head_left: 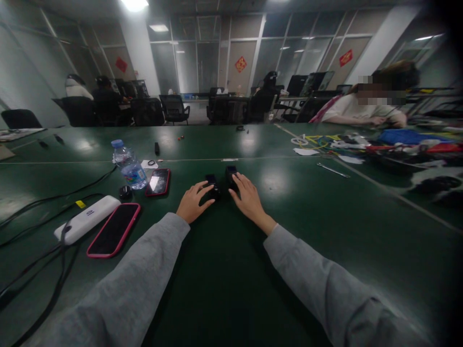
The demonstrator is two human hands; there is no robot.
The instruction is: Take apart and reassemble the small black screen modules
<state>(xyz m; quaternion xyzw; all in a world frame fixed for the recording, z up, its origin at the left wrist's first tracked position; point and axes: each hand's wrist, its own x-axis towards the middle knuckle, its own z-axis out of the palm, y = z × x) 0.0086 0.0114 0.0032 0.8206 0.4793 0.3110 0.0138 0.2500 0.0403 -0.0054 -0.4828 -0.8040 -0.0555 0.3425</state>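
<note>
My left hand (195, 201) rests at the middle of the dark green table, thumb and fingers curved about the near left side of a small black block-shaped object (212, 187). Just to the right, a second black block-shaped object (230, 171) stands under the fingertips of my right hand (250, 198), with its thumb at the near side. A narrow gap separates the two objects. Both appear to sit on the table, partly covered by my fingers; their exact kind is not clear.
Left of my arms lie a pink-edged phone (114, 230), a white power bank (88, 219) with black cables, a second phone (158, 182) and a water bottle (129, 165). A wrench (333, 170) and a cluttered pile (405, 144) lie right, near a seated person (361, 108).
</note>
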